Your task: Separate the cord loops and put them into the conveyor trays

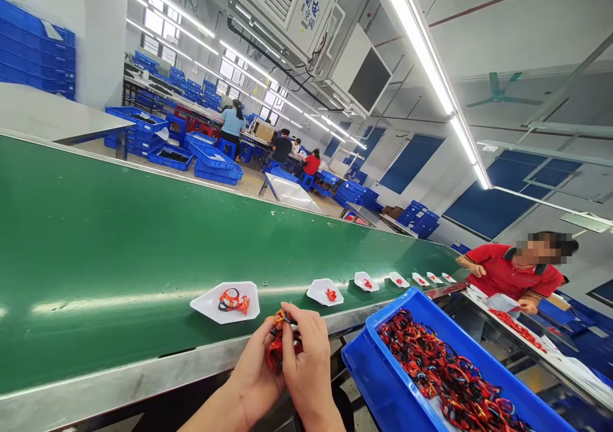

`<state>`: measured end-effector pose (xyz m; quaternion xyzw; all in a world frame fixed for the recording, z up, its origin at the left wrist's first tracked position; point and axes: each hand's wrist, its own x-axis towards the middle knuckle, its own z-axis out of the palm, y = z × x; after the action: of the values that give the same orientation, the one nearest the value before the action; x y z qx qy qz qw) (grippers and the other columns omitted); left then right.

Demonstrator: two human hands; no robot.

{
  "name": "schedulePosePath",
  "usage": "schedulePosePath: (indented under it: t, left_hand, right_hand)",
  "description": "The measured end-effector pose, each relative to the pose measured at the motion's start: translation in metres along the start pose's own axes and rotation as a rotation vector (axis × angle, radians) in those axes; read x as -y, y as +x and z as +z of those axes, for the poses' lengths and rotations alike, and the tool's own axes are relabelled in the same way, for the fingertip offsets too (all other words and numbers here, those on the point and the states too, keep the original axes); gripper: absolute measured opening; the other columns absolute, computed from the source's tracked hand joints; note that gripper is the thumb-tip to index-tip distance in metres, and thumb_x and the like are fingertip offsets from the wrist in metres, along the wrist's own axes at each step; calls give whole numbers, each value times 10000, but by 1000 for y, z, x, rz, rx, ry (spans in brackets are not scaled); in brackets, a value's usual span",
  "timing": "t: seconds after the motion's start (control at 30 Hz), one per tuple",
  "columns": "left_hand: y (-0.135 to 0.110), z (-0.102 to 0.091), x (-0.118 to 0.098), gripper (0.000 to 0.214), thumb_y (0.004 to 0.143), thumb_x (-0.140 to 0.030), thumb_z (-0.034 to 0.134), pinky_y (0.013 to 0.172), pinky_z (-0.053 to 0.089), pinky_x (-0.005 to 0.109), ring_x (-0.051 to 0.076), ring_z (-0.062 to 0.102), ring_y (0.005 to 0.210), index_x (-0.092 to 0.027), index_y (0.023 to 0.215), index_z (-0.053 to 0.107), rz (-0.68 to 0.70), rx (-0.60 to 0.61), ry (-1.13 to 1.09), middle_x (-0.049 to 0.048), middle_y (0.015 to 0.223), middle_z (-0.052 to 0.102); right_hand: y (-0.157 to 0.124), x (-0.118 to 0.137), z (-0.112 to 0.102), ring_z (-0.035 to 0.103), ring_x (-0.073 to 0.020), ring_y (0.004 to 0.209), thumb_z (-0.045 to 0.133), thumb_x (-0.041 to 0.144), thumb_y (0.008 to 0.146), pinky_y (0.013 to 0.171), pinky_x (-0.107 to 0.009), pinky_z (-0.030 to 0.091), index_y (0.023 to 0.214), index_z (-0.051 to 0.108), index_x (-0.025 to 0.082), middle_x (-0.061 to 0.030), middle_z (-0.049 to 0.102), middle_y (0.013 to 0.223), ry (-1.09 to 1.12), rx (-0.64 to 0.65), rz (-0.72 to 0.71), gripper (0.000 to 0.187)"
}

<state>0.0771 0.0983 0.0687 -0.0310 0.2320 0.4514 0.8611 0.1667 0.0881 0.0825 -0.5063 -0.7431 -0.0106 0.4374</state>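
Observation:
Both hands meet just above the conveyor's near edge. My left hand (pixel 261 372) is closed around a bundle of red, orange and black loops (pixel 274 353); whether they are cords or wires I cannot tell. My right hand (pixel 309 362) pinches the same bundle from the other side, its thumb and fingers hiding part of it. Just beyond them on the green belt, a white tray (pixel 225 314) holds black and orange loops with a red piece. A second white tray (pixel 316 293), with a small red piece inside, sits farther right.
A blue crate (pixel 383 371) full of similar loops stands right of my hands. The metal rail (pixel 119 381) edges the green conveyor belt (pixel 119 240). More white trays (pixel 366 282) line the belt toward a person in red (pixel 502 272) at a side table.

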Motion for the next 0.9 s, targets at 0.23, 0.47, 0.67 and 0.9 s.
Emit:
schedulePosePath:
  t: [0.23,0.47,0.67,0.9]
  left_hand:
    - [-13,-3,-4,228,729,-252,659,683,563,367,176,649,636,-122,914,625,-12,-97,57,73,767,692]
    - [-28,-11,-11,217,731,-184,639,831,531,460,230,671,786,-102,932,620,45,-115,49,115,878,689]
    - [-31,-15,-11,223,728,-146,624,852,523,466,273,662,879,-107,947,615,63,-109,59,132,960,677]
    - [-31,-20,-12,238,734,-153,623,851,522,474,283,661,882,-113,969,608,66,-87,74,129,968,675]
  right_hand:
    - [-1,-3,-7,610,-177,869,494,347,872,774,-296,488,1093,612,185,-74,655,1013,581,-116,585,299]
    - [-8,-11,-8,462,-97,591,667,375,743,628,-255,466,922,662,203,2,537,748,1241,-176,882,249]
    - [-14,-19,-3,375,-95,558,615,341,784,607,-255,454,826,662,216,7,458,743,1399,-102,953,140]
    - [-17,-21,-3,331,-77,541,688,273,715,573,-226,421,794,654,203,17,437,736,1527,-93,1002,111]
